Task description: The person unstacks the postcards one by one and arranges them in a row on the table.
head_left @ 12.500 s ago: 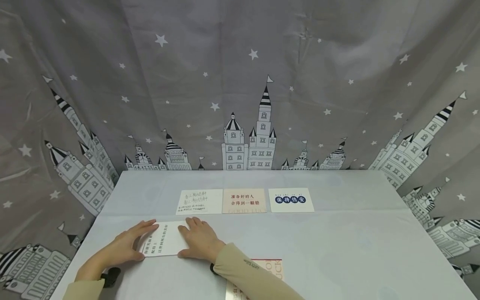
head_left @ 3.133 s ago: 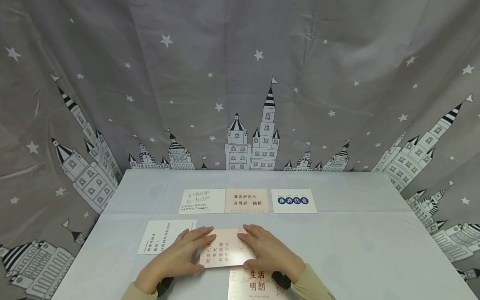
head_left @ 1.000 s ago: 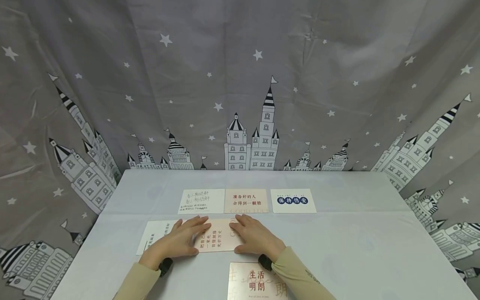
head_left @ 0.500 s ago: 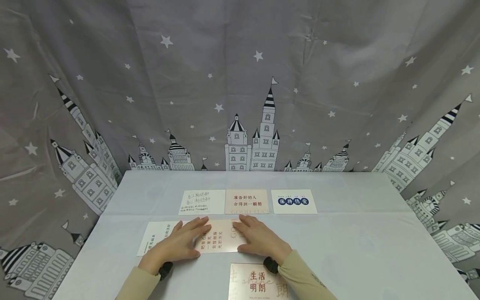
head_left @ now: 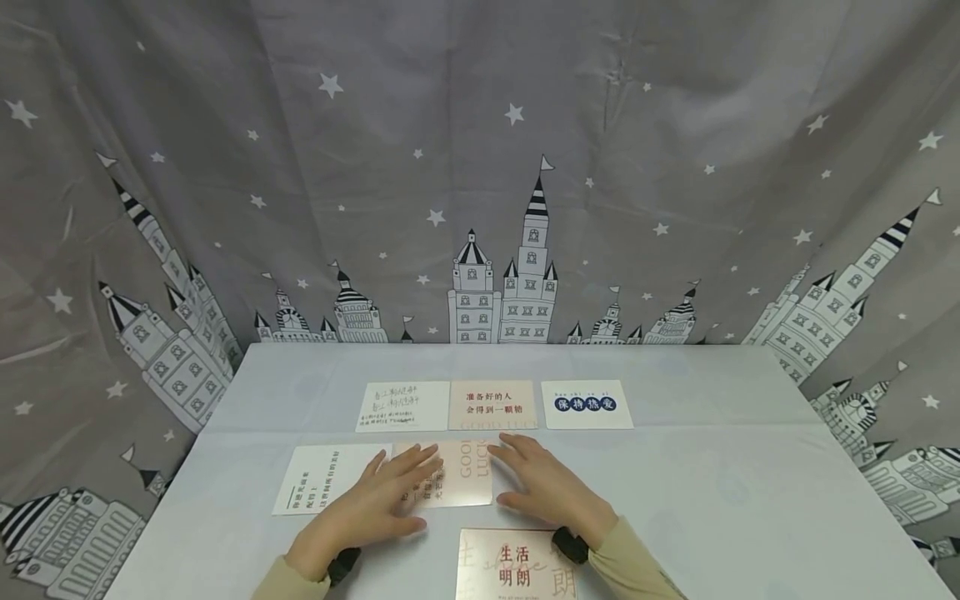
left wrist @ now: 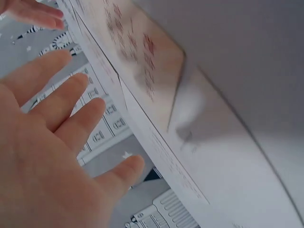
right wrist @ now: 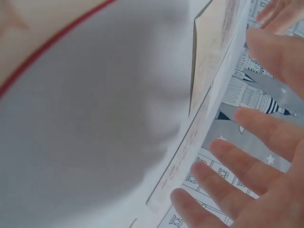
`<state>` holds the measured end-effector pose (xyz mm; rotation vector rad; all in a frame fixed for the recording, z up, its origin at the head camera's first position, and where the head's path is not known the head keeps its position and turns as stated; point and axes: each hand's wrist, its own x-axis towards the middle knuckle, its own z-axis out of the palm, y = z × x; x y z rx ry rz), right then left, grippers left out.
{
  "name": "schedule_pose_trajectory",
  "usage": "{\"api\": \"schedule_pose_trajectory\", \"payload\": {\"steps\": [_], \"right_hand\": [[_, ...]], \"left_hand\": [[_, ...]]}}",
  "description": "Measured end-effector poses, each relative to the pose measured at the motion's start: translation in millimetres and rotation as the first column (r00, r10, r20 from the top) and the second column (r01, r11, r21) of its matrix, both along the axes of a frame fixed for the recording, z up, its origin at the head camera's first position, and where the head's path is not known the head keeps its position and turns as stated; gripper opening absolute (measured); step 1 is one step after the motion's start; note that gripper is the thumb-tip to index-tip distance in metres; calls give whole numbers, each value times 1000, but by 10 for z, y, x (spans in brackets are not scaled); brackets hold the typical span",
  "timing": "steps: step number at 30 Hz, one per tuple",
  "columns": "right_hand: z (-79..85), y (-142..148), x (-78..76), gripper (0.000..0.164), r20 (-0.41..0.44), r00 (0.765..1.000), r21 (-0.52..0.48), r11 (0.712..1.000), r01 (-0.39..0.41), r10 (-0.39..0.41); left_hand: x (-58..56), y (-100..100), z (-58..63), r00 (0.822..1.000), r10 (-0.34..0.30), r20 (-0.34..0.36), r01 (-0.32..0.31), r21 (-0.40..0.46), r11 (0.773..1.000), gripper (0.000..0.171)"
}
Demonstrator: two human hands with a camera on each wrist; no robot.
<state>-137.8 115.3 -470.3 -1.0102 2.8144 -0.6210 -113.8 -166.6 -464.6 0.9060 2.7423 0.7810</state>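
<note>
A pale pink card (head_left: 474,483) printed with "GOOD LUCK" lies flat in mid-table in the head view, its left side beside a white card (head_left: 311,483) with dark lettering. My left hand (head_left: 371,510) hovers over the pink card's left part with spread fingers, hiding some of its lettering. My right hand (head_left: 551,487) is just off that card's right edge, fingers extended and holding nothing. Both wrist views show fingers apart from the cards: the left hand (left wrist: 52,137) and the right hand (right wrist: 259,183). Nearer the front lies another pink card (head_left: 480,575) with red characters, partly behind the right wrist.
Along the back stand out three cards in a row: a handwritten white one (head_left: 427,408), a pink one (head_left: 491,419) and a white one with blue circles (head_left: 588,421). Behind the white-covered table (head_left: 720,500) hangs a grey castle-print curtain (head_left: 637,167).
The pink card went from close above the front card to a spot beside the white card. Both hands have now released it, the right shifting rightward and the left lifting toward me.
</note>
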Motion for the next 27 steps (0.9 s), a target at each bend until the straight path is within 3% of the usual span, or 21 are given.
{"api": "schedule_pose_trajectory", "payload": {"steps": [10,18,21,27], "right_hand": [[61,123,171,63,36,999,0,999,35,-35],[79,225,342,61,55,997,7,999,49,-49],[67,267,421,60,80,995,-6,998,56,-56],[35,370,590,60,100,993,-11,998,69,-67]], "left_hand": [[180,150,1,998,-14,-58,13,-14,1000,73],[351,282,-20,991,-76,-113,70,-59,996,76],[420,324,-23,992,-96,-86,90,-65,994,77],[500,390,-39,995,-70,74,72,-23,997,79]]}}
